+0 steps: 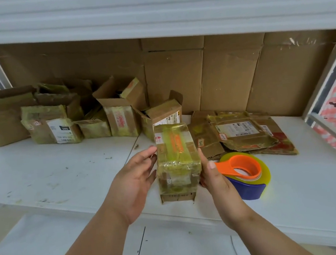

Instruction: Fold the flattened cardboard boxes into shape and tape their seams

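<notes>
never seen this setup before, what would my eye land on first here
First, the small taped box at centre, between the left hand and right hand. Just right of it, the bright tape dispenser lies on the white table. Behind, folded boxes line the back left and flattened boxes lie back right.

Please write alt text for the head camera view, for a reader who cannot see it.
Two hands, left and right, hold a small taped cardboard box between them above a white table. A tape dispenser lies just right of it, flattened boxes behind, and folded boxes stand along the back.
</notes>
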